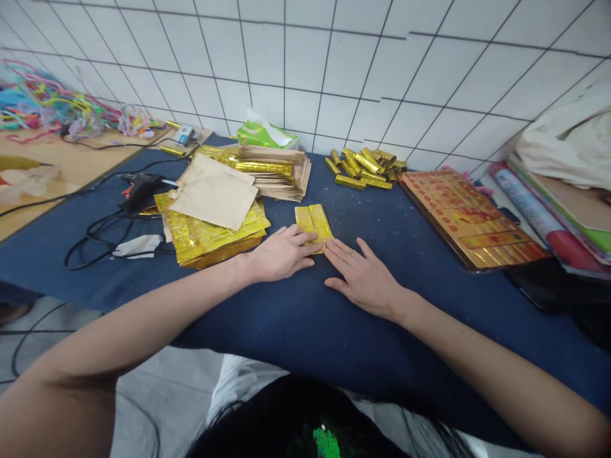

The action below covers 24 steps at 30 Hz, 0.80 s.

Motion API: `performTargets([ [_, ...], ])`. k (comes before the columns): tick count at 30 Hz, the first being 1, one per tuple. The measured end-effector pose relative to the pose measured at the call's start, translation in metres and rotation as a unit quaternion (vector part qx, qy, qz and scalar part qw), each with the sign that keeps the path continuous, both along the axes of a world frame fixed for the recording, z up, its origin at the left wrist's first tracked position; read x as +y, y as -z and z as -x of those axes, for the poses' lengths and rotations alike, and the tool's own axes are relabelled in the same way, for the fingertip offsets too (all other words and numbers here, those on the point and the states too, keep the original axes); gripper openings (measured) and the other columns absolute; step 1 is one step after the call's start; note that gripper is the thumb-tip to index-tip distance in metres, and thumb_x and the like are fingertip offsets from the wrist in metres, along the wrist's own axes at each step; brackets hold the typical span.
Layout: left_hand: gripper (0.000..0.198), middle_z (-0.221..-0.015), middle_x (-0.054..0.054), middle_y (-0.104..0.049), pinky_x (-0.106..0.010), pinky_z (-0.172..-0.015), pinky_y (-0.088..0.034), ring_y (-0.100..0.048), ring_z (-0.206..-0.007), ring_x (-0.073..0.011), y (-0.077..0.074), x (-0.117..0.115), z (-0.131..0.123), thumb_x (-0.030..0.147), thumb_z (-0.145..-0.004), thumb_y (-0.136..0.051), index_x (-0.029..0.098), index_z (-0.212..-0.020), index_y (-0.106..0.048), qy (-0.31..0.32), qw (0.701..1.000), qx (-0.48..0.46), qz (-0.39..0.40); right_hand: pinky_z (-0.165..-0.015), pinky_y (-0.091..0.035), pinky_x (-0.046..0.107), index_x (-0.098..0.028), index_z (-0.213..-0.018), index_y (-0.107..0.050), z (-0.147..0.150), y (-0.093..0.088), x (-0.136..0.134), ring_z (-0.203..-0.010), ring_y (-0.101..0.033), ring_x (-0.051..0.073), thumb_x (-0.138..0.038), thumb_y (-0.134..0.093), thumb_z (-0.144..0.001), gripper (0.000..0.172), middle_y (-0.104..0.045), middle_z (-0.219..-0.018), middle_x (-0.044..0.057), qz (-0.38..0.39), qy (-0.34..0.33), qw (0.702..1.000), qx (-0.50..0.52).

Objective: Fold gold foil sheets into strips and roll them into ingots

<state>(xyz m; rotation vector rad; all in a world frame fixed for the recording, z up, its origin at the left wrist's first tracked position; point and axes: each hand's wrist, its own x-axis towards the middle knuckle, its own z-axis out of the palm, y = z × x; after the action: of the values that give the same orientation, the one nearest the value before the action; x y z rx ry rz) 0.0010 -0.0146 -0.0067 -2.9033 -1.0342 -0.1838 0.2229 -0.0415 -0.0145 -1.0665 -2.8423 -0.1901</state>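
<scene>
A small folded sheet of gold foil paper lies flat on the dark blue cloth, a crease running down its middle. My left hand rests on its near left part, fingers stretched out. On its near right corner lie the fingertips of my right hand, whose fingers are straight and thumb is spread. Neither hand grips anything. To the left sits a stack of gold foil sheets with a plain beige sheet on top. Behind it is a pile of beige-backed sheets.
Rolled gold paper pieces lie heaped near the tiled wall. At right are a red-gold printed pack and a black phone-like object. A black glue gun with its cord lies at left. A green tissue pack stands behind.
</scene>
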Motion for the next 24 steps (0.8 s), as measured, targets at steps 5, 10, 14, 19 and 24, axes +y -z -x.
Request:
performTargets([
  [5, 0.062, -0.142, -0.01, -0.034, -0.051, -0.105, -0.017, -0.019, -0.133, -0.0313, -0.001, -0.021, 0.004, 0.056, -0.086, -0.033, 0.014, -0.131, -0.04, 0.001, 0.999, 0.023, -0.035, -0.103, -0.023, 0.055, -0.011, -0.13, -0.042, 0.003, 0.0, 0.0, -0.128, -0.036, 0.025, -0.046, -0.026, -0.092, 0.054, -0.041, -0.137, 0.014, 0.007, 0.005, 1.0, 0.007],
  [10, 0.077, -0.142, -0.016, -0.031, -0.044, -0.107, -0.019, -0.025, -0.133, -0.0251, 0.001, -0.042, 0.004, 0.063, -0.083, -0.026, 0.006, -0.136, -0.03, -0.037, 0.998, 0.037, 0.018, -0.102, -0.024, 0.056, -0.011, -0.13, -0.042, 0.003, -0.001, 0.0, -0.128, -0.035, 0.025, -0.046, -0.028, -0.091, 0.054, -0.041, -0.137, 0.013, 0.017, 0.007, 1.0, 0.011],
  [14, 0.079, -0.143, -0.016, -0.028, -0.046, -0.107, -0.02, -0.024, -0.134, -0.025, 0.0, -0.047, 0.005, 0.065, -0.082, -0.028, 0.008, -0.137, -0.027, -0.059, 0.997, 0.029, 0.044, -0.102, -0.024, 0.057, -0.012, -0.132, -0.04, 0.002, -0.002, -0.001, -0.128, -0.034, 0.025, -0.046, -0.028, -0.091, 0.054, -0.039, -0.138, 0.013, 0.024, 0.014, 1.0, 0.011],
  [19, 0.077, -0.143, -0.015, -0.03, -0.049, -0.106, -0.019, -0.023, -0.134, -0.0262, -0.002, -0.045, 0.005, 0.064, -0.081, -0.032, 0.011, -0.137, -0.029, -0.069, 0.995, 0.02, 0.064, -0.101, -0.022, 0.06, -0.014, -0.132, -0.039, 0.001, -0.003, -0.005, -0.131, -0.029, 0.029, -0.048, -0.029, -0.09, 0.055, -0.04, -0.139, 0.011, 0.029, 0.024, 0.999, 0.003],
  [24, 0.069, -0.143, -0.011, -0.031, -0.051, -0.106, -0.018, -0.019, -0.135, -0.0283, -0.001, -0.042, 0.011, 0.063, -0.083, -0.032, 0.014, -0.131, -0.037, -0.071, 0.996, 0.014, 0.061, -0.102, -0.017, 0.061, -0.012, -0.128, -0.045, 0.006, -0.009, -0.02, -0.129, -0.031, 0.03, -0.055, -0.028, -0.088, 0.061, -0.045, -0.135, 0.013, 0.018, 0.006, 1.0, 0.001],
])
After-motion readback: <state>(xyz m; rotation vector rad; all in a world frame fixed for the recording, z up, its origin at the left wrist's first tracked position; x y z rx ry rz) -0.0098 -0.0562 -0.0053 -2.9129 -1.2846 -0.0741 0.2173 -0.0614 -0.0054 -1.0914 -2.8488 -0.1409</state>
